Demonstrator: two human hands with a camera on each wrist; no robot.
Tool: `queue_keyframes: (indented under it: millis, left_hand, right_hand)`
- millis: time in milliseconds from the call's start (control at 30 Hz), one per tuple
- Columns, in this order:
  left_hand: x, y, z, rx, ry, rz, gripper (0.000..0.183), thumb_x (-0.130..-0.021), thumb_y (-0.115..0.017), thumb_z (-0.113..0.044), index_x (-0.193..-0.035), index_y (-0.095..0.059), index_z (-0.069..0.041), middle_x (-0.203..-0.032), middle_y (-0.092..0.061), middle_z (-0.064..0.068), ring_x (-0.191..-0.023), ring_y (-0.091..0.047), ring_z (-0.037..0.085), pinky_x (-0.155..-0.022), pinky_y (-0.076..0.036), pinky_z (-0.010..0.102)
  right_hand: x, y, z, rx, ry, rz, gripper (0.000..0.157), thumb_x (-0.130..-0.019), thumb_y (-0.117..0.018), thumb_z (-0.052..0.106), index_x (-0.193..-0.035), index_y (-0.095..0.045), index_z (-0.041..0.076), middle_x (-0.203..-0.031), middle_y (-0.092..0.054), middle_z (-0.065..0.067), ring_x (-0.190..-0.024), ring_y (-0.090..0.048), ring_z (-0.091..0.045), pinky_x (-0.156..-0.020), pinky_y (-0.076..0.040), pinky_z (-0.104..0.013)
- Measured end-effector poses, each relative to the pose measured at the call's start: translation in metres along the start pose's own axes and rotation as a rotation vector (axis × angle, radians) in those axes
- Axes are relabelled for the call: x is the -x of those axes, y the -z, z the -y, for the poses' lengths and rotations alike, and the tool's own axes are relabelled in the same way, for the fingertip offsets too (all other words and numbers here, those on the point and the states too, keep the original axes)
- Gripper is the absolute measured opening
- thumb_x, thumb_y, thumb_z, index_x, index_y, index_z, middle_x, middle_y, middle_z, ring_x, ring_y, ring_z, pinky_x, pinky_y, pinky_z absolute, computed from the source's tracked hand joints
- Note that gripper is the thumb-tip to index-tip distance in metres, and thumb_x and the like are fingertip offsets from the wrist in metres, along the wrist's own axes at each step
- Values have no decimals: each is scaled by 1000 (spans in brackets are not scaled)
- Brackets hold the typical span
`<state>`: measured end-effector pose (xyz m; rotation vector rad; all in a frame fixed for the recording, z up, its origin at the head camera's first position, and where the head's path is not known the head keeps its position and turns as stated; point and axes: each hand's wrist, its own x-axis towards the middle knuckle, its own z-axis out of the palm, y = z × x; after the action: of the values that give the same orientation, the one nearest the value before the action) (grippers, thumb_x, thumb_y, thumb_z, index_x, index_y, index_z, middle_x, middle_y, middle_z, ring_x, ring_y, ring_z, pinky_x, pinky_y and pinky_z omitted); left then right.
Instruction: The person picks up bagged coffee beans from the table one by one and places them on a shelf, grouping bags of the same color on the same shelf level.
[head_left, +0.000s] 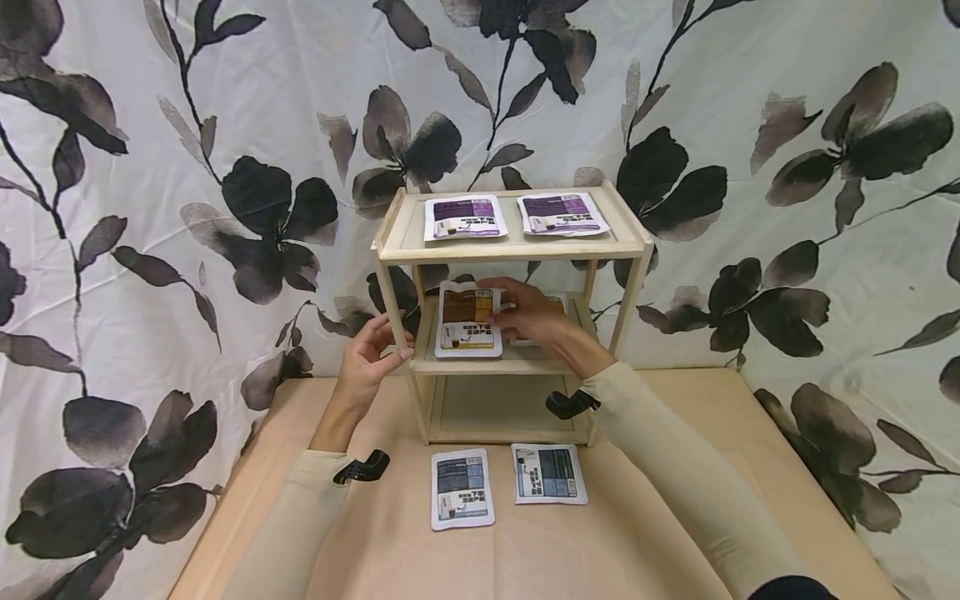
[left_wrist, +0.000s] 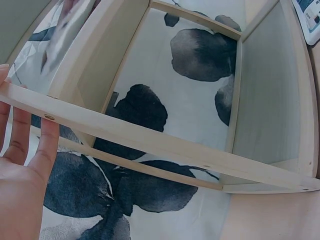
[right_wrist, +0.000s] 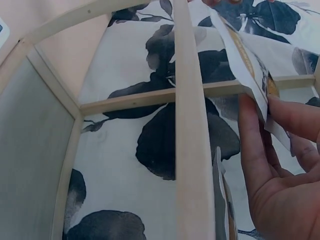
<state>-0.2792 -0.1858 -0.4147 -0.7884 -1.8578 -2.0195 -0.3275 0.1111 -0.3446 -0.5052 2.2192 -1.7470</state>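
Note:
My right hand (head_left: 528,312) pinches a white-edged packet with a brown and yellow label (head_left: 468,321) by its right side, over the middle shelf of a small wooden rack (head_left: 397,250). In the right wrist view the packet (right_wrist: 250,70) shows edge-on between thumb and fingers. Behind the right hand, a second packet with a yellowish label (head_left: 557,305) stands partly hidden on the same shelf. My left hand (head_left: 367,358) holds the rack's left front post, thumb in front; in the left wrist view its fingers (left_wrist: 47,145) pass behind the post (left_wrist: 150,137).
Two purple-labelled packets (head_left: 465,217) lie on the top shelf. Two blue-labelled packets (head_left: 462,489) (head_left: 550,474) lie on the tan table (head_left: 600,550) before the rack. The bottom shelf (head_left: 495,408) sits just above the table. A floral cloth (head_left: 300,83) hangs behind.

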Motion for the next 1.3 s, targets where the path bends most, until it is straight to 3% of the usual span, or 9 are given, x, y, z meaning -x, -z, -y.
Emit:
queue_keyframes:
  millis: [133,367,500,567,700,933,1067,1300]
  left_hand:
    - [0,0,0,-10,-1,10,58,-87,-67,15,-139,-58,-6,-103,-70,0,-99,-63,26,-84,-55,26]
    - [-1,0,-1,-12,7,0,58,-86,-70,14,-139,-59,-9,-101,-70,1,-100,-63,32,-83,-56,27]
    - [-1,-1,-2,-13,17,-3,58,-86,-70,13,-139,-59,-8,-101,-70,1,-101,-63,37,-84,-56,28]
    - [-1,-1,-2,-14,16,-3,58,-86,-70,13,-139,-58,-8,-101,-70,1,-101,-63,34,-84,-56,28]
    - [-1,-1,-2,-13,13,-3,58,-86,-69,14,-139,-59,-8,-101,-70,0,-99,-65,22,-83,-56,27]
    - [1,-2,-4,-14,19,-8,58,-86,-70,13,-139,-58,-7,-101,-70,0,-101,-64,29,-84,-55,28]
    - [1,-2,-5,-19,23,-9,59,-86,-70,14,-139,-58,-7,-101,-70,-1,-100,-65,20,-85,-56,28]
    - [1,-2,-5,-24,23,-14,58,-86,-70,13,-139,-58,-7,-101,-70,0,-101,-63,34,-84,-56,28]
  right_hand:
    - [-7,1,0,-2,-27,2,62,-96,-67,1,-150,-49,26,-128,-53,-20,-102,-67,-28,-82,-60,-37]
    - [-14,5,1,92,-73,-14,62,-97,-66,3,-151,-48,27,-141,-45,-19,-102,-69,-31,-81,-60,-36]
    - [-16,6,2,125,-77,-17,63,-96,-66,0,-153,-46,21,-140,-46,-20,-107,-65,-32,-88,-59,-37]
    - [-16,6,3,150,-77,-21,65,-96,-67,-1,-154,-44,16,-138,-47,-21,-108,-65,-33,-91,-58,-38]
    - [-12,7,6,216,-74,-41,67,-95,-68,2,-155,-41,13,-143,-46,-22,-113,-64,-34,-96,-55,-42]
    - [-1,11,12,309,-81,-47,67,-96,-66,5,-157,-37,10,-151,-45,-22,-131,-53,-37,-106,-48,-49]
    - [4,11,15,320,-73,-50,67,-97,-65,8,-157,-35,6,-153,-43,-24,-134,-50,-38,-108,-46,-50]
    - [17,12,20,275,-23,-57,63,-97,-65,9,-154,-39,5,-149,-46,-22,-132,-51,-38,-106,-47,-51]
